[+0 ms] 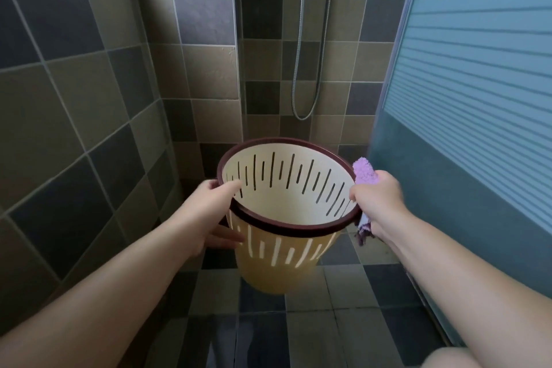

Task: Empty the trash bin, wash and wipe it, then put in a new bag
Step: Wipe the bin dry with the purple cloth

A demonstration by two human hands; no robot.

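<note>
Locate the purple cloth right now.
Head view, right of centre: the purple cloth is bunched in the right hand, pressed against the trash bin rim's right side.

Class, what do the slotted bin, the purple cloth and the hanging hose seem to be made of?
Slotted bin: probably plastic, smooth cream wall with moulded slits and a maroon rim.
Purple cloth: likely soft microfibre or terry, going by its fuzzy pile.
Hose: apparently metal, ribbed and silvery.

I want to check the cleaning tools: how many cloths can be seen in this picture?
1. A purple cloth is gripped in the right hand, beside the trash bin's rim; its darker end hangs below the hand. Others may be out of view.
</note>
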